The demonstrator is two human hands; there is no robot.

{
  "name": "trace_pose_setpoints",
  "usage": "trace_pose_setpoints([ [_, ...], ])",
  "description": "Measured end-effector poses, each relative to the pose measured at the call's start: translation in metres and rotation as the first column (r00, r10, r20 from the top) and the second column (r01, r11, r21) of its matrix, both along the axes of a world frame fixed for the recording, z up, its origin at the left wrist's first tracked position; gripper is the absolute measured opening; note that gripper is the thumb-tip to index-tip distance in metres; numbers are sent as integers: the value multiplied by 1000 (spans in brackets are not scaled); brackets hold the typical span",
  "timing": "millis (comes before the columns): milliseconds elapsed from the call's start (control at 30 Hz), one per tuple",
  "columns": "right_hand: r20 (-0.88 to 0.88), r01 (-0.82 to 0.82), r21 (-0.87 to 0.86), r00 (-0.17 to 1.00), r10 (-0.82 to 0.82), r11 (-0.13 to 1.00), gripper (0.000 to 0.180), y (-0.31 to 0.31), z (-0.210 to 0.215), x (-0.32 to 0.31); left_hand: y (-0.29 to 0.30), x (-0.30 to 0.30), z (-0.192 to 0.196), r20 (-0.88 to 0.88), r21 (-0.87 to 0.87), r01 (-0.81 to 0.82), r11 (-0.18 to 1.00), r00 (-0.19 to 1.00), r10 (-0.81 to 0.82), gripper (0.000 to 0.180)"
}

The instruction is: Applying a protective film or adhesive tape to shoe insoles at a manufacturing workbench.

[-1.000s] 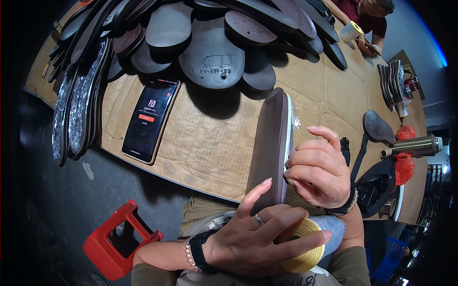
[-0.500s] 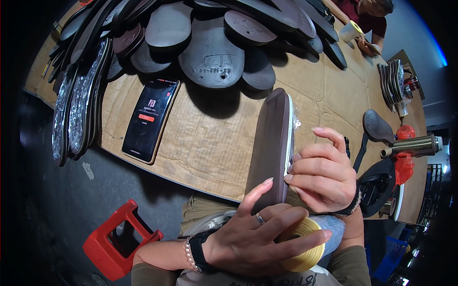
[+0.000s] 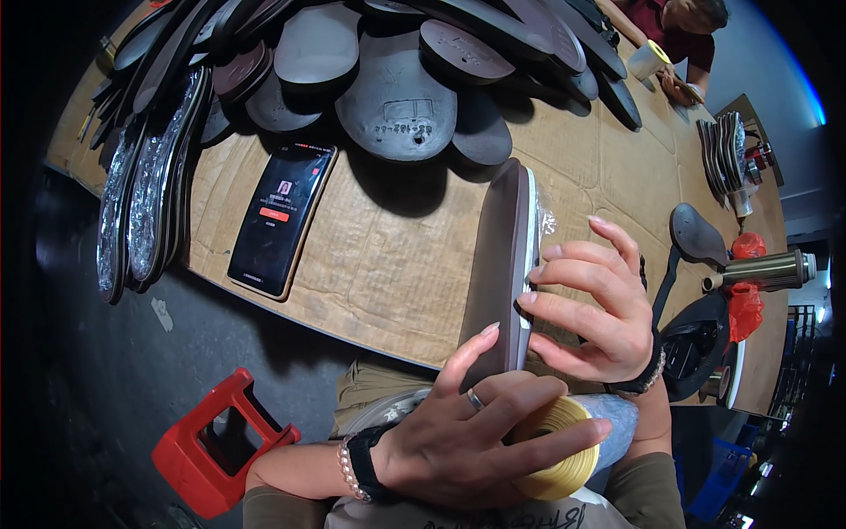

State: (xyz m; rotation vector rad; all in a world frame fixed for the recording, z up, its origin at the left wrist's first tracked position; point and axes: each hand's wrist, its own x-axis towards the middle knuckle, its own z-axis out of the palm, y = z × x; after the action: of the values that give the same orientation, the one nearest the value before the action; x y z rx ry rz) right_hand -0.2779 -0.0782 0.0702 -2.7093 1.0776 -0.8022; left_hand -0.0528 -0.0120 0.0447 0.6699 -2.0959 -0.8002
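Observation:
A dark brown shoe sole point(image 3: 500, 264) stands on its edge near the table's front, with a white strip and clear film along its right side. My left hand point(image 3: 476, 432), wearing a ring, has its thumb against the sole's near end. Its fingers are wrapped over a roll of tape point(image 3: 564, 458) with a yellow end and a pale, bluish side. My right hand point(image 3: 595, 309) is at the sole's right side, its fingers apart and curved, with fingertips at the white strip. Whether they pinch any film is too small to tell.
Many dark soles point(image 3: 397, 97) are heaped at the back, and film-wrapped ones point(image 3: 159, 194) hang over the left edge. A phone point(image 3: 284, 220) lies on the cardboard point(image 3: 388, 282). To the right is a metal flask point(image 3: 767, 270); a red stool point(image 3: 207, 450) stands below left. Another person point(image 3: 687, 44) sits far right.
My right hand has loosened from its closer pinch at the sole's side, its fingers spreading and shifting slightly up. My left hand has barely moved.

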Motion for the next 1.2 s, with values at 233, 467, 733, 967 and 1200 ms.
trace_pose_setpoints([
  [233,-82,63,-151,994,-76,986,30,1,-5,-2,-2,0,3,35,-1,36,999,999,-36,54],
  [467,-36,37,-152,998,-43,988,28,1,-7,-5,0,-2,0,38,-21,13,1000,999,-12,51],
  [733,-15,35,-121,999,-37,992,29,0,-9,-1,-1,-1,0,45,-29,20,999,999,-18,51],
  [967,-28,-6,-126,1000,3,992,27,1,-7,-4,1,-1,-1,18,-4,5,1000,1000,-5,52],
  [1200,86,-7,-13,996,8,1000,25,-3,-10,-3,-2,-1,0,41,-23,34,999,999,-33,51],
])
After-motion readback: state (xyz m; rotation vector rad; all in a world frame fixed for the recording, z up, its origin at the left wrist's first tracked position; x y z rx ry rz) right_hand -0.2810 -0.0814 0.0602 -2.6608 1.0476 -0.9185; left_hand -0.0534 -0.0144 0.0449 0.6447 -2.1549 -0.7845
